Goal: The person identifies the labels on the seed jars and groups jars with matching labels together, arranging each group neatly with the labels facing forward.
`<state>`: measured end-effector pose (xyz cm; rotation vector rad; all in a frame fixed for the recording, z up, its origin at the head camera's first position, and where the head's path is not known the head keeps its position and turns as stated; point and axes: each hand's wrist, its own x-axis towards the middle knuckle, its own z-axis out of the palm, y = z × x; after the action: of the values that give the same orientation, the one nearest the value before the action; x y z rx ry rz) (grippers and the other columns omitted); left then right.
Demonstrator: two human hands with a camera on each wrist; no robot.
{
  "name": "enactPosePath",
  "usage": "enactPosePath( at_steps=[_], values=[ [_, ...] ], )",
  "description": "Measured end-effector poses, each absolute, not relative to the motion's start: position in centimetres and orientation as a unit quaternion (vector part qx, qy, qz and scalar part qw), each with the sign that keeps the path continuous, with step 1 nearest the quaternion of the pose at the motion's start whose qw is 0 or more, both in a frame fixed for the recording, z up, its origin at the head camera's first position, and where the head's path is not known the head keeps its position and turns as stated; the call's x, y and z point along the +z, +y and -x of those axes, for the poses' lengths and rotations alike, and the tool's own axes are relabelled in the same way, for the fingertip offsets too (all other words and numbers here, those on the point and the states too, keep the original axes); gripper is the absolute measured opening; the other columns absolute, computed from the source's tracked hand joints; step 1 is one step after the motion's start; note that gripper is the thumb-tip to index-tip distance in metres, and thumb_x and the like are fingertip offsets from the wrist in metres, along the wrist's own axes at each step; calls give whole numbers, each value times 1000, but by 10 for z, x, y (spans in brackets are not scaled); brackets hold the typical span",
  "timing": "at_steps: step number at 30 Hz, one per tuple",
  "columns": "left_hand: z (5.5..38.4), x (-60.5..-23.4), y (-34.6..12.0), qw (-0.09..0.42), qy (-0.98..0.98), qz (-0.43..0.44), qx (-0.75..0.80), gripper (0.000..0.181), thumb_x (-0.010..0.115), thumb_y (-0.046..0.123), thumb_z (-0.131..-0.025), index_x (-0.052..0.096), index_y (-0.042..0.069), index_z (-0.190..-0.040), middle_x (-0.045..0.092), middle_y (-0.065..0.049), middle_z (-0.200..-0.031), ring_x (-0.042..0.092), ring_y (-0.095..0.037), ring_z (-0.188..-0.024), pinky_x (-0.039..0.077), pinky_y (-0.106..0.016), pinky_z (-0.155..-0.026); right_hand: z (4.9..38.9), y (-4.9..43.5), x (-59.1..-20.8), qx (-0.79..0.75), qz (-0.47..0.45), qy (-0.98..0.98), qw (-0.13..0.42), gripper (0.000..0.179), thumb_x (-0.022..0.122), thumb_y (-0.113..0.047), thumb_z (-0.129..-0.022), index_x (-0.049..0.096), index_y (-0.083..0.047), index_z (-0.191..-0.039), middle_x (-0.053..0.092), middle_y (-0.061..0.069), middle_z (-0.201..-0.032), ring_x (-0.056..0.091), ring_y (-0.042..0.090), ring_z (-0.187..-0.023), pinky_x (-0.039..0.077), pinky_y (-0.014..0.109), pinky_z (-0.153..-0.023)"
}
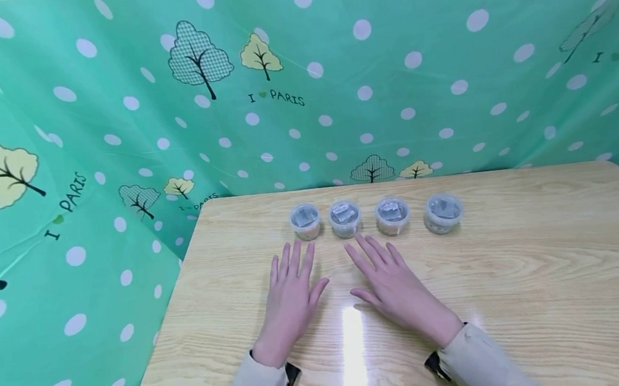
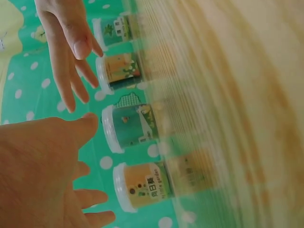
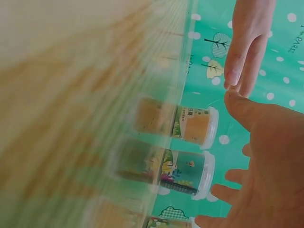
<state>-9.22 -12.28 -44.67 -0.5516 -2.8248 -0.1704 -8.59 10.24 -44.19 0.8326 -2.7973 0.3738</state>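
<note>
Several small round tubs with clear lids stand in a row at the back of the table, silvery packets showing through their tops. My left hand (image 1: 291, 297) hovers or rests with fingers spread just in front of the leftmost tub (image 1: 306, 230), holding nothing. To its right, my right hand (image 1: 394, 287) has straight fingers pointing at the second tub (image 1: 345, 230) and third tub (image 1: 393, 228). The rightmost tub (image 1: 443, 223) is farther off. In the left wrist view the labels alternate, an orange tub (image 2: 142, 185) beside a teal tub (image 2: 130, 126). Contact with the table cannot be told.
The wood-grain table (image 1: 547, 282) extends widely to the right of the tubs. A green dotted cloth (image 1: 334, 103) with printed trees hangs behind the table and along its left side. A bright light reflection lies on the tabletop between the forearms.
</note>
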Motion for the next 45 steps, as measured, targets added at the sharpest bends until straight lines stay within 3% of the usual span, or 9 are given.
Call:
enactPosePath(
  at_steps=[4, 13, 24, 32, 45],
  values=[
    [96, -447, -125, 131, -971, 186, -72, 73, 49, 46, -92, 14, 15, -148, 22, -18, -149, 17, -36, -136, 16, -52, -111, 92, 98, -440, 132, -291, -941, 108, 79, 53, -47, -89, 14, -13, -148, 4, 9, -154, 18, 31, -137, 20, 53, -109],
    [102, -447, -130, 146, -967, 187, -96, 71, 53, 41, -91, 18, 15, -148, 23, -17, -149, 22, -35, -135, 21, -51, -110, 104, 90, -436, 136, -305, -934, 128, 79, 58, -41, -88, 17, -9, -147, 16, 17, -151, 18, 32, -136, 17, 49, -111],
    [111, -448, -134, 149, -963, 186, -126, 69, 52, 40, -92, 21, 15, -147, 26, -19, -147, 26, -35, -133, 21, -48, -110, 120, 77, -436, 137, -315, -929, 137, 77, 56, -37, -90, 15, -6, -147, 10, 16, -152, 17, 35, -136, 10, 45, -113],
    [121, -451, -136, 164, -960, 188, -127, 68, 56, 39, -90, 26, 10, -145, 29, -21, -145, 31, -36, -130, 26, -50, -108, 129, 69, -437, 123, -317, -929, 146, 77, 56, -37, -90, 15, -5, -147, 14, 18, -151, 17, 35, -136, 19, 50, -110],
    [136, -449, -136, 171, -956, 191, -145, 69, 57, 37, -90, 26, 7, -145, 30, -23, -143, 32, -35, -130, 25, -48, -109, 142, 57, -433, 144, -328, -922, 144, 75, 57, -34, -90, 18, -2, -146, 13, 19, -151, 19, 36, -135, 23, 48, -110]
  ],
)
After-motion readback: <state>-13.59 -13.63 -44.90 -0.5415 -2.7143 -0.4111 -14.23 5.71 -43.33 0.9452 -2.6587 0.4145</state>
